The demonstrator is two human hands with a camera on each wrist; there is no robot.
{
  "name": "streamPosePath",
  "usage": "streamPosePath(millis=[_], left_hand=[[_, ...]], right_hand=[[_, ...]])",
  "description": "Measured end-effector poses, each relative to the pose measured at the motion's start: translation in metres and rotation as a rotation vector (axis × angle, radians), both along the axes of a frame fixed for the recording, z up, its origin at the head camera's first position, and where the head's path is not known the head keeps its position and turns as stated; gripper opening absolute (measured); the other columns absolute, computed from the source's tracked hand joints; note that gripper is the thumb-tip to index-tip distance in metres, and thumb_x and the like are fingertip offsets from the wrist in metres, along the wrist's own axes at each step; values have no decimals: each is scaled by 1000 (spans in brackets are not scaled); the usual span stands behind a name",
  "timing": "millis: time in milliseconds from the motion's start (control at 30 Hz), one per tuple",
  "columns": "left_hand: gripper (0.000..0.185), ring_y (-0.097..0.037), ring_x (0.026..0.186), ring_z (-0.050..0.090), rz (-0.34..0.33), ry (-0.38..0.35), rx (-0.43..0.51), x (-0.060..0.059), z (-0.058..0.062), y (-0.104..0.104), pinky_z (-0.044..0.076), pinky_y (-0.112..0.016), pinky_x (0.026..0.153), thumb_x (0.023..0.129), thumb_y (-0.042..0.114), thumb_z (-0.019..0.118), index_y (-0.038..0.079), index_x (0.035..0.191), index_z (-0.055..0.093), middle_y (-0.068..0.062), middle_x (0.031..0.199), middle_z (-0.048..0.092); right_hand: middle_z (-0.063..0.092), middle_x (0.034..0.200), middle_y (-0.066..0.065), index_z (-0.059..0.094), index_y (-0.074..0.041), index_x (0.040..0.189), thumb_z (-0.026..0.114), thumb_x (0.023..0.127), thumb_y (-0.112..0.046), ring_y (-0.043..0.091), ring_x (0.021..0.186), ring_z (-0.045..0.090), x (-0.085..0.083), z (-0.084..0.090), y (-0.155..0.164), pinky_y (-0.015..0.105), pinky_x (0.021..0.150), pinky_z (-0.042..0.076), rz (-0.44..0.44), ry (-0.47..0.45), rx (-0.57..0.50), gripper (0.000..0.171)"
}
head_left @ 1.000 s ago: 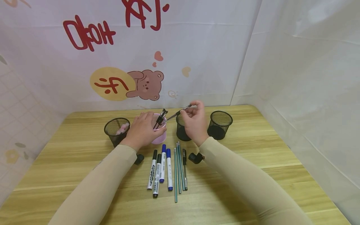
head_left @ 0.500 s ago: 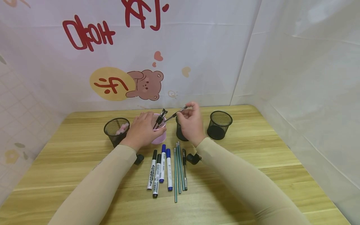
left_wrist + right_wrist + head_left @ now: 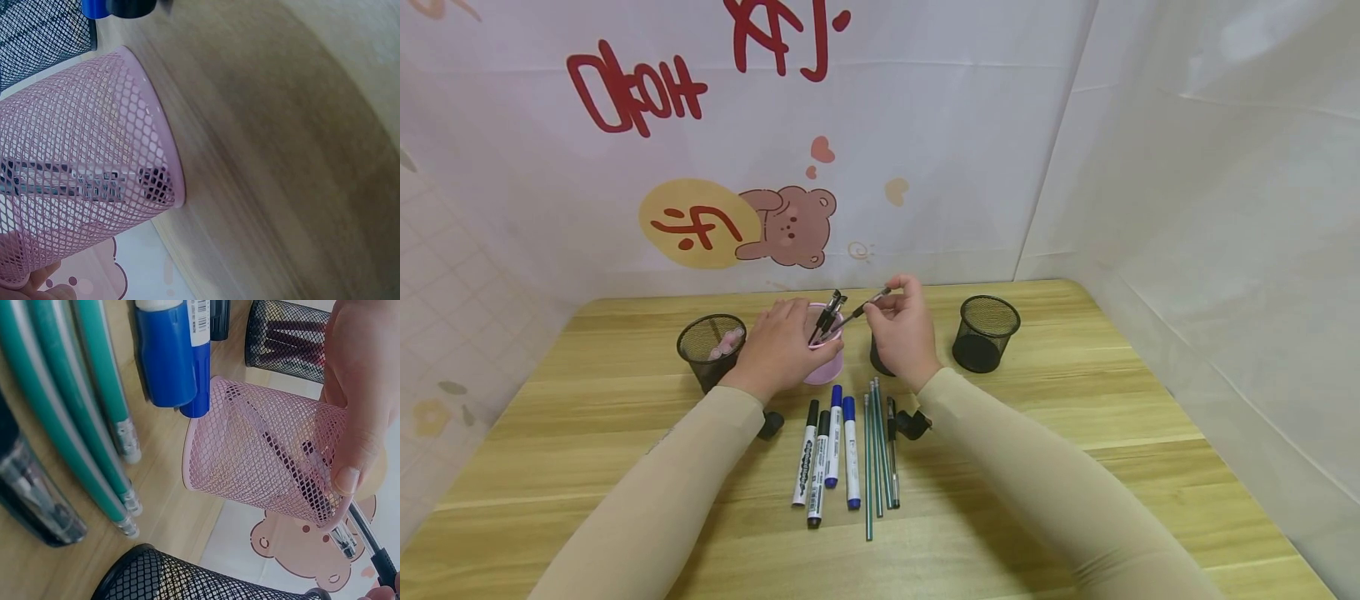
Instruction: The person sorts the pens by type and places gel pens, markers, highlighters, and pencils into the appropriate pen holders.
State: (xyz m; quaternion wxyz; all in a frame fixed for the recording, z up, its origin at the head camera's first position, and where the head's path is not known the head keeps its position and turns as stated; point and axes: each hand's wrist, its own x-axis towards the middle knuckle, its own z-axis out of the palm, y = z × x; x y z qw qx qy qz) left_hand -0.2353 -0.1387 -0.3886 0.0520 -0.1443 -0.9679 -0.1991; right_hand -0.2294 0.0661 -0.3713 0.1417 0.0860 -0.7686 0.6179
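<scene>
My left hand (image 3: pixel 778 346) grips the rim of a pink mesh pen cup (image 3: pixel 826 372), its thumb (image 3: pixel 347 478) lying over the near edge. The cup stands upright with black-capped gel pens (image 3: pixel 828 315) leaning in it; through the mesh (image 3: pixel 69 106) the left wrist view shows pens inside. Between thumb and fingers, my right hand (image 3: pixel 904 335) pinches another gel pen (image 3: pixel 859 312), slanted, its lower end inside the pink cup's mouth. In the right wrist view that pen (image 3: pixel 369 537) crosses the rim, and only fingertips of the right hand appear at the lower corner.
A black mesh cup (image 3: pixel 700 337) with pink items stands left. Another black cup (image 3: pixel 882 357) is partly behind my right hand; a third (image 3: pixel 987 329) stands right. In front lie several markers (image 3: pixel 852 454), three green pencils (image 3: pixel 869 475) and a gel pen (image 3: pixel 892 454). A printed curtain (image 3: pixel 970 167) hangs behind.
My right hand has moved left and slightly down, bringing the pinched gel pen further into the pink cup. The left hand and cup have stayed in place.
</scene>
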Motion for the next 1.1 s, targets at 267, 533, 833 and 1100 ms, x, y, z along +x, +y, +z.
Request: streamPosePath(millis=[267, 533, 833, 1100], left_hand=[[91, -36, 145, 46, 2, 7, 0, 0, 0, 0, 29, -58, 126, 92, 71, 61, 2, 150, 46, -16, 149, 54], [91, -37, 146, 45, 6, 9, 1, 0, -1, -1, 28, -59, 127, 92, 71, 61, 2, 149, 46, -17, 150, 54], [87, -38, 147, 44, 5, 14, 10, -1, -2, 0, 28, -60, 127, 93, 65, 65, 2, 149, 47, -17, 150, 54], [88, -38, 148, 42, 6, 11, 5, -1, -1, 0, 27, -60, 127, 93, 69, 62, 3, 149, 47, -17, 152, 53]], right_hand=[[72, 104, 18, 46, -5, 124, 67, 99, -2, 21, 82, 68, 3, 2, -2, 26, 68, 54, 7, -9, 32, 34], [74, 108, 16, 48, -6, 126, 69, 100, -9, 25, 93, 73, 4, 2, -3, 26, 71, 55, -16, -39, 113, 33], [75, 110, 15, 55, -6, 126, 66, 103, -11, 21, 73, 69, 8, 2, -5, 27, 60, 59, -5, -60, 134, 25], [75, 119, 14, 63, -6, 126, 64, 104, -10, 33, 76, 74, 10, 3, -5, 27, 59, 60, -8, -65, 165, 22]])
